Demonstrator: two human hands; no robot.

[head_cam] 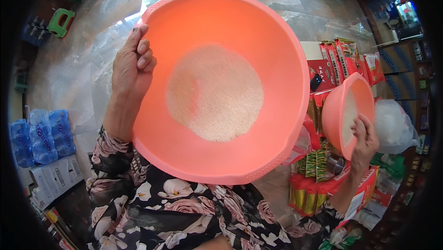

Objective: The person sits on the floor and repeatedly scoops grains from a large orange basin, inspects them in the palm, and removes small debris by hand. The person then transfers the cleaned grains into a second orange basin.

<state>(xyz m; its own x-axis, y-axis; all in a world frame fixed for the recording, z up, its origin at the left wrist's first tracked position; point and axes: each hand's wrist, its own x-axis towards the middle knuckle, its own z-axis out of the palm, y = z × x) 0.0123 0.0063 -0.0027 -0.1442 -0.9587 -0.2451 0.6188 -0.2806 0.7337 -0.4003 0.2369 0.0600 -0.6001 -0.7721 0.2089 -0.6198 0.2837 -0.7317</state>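
Note:
A large pink plastic basin [280,111] takes up the middle of the view, tilted towards me. Fine pale beige grain [221,101] covers its bottom in a rounded patch. My left hand [135,59] grips the basin's left rim, with its fingers curled over the edge. To the right stands a smaller pink plastic basin [334,115], which holds pale, grain-like contents [349,118]. My right hand [365,139] is at that basin's near right rim, its fingers bent over the opening and slightly blurred. Whether they hold anything cannot be made out.
Red packages [346,57] and a red box [322,73] stand beyond the smaller basin. A white plastic bag [394,127] sits right of it; green-yellow sachets [315,163] lie nearer. Wrapped blue bottles [41,135] are at left, green stools [61,22] on the tiled floor [104,59].

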